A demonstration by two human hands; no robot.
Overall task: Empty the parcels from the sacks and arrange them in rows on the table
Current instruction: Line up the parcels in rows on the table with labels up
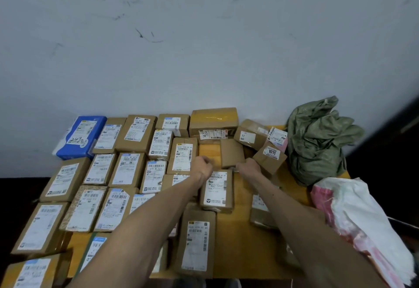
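Many brown cardboard parcels with white labels lie in rows across the left and middle of the yellow table [238, 249]. One labelled parcel [217, 193] lies lengthwise between my hands. My left hand [203, 167] is curled at its far left corner and my right hand [248, 167] at its far right corner, both closed on its far end. A plain brown box [231, 153] sits just behind, touching my right fingers. A crumpled green sack [317, 142] lies at the back right. A white and red sack [353, 217] lies at the front right.
A blue parcel [81, 136] sits at the back left against the wall [204, 49]. A box marked 1011 [270, 158], a box marked 77 [249, 134] and a large yellow-taped box [213, 118] sit loosely at the back right. My right forearm partly hides another parcel [259, 210].
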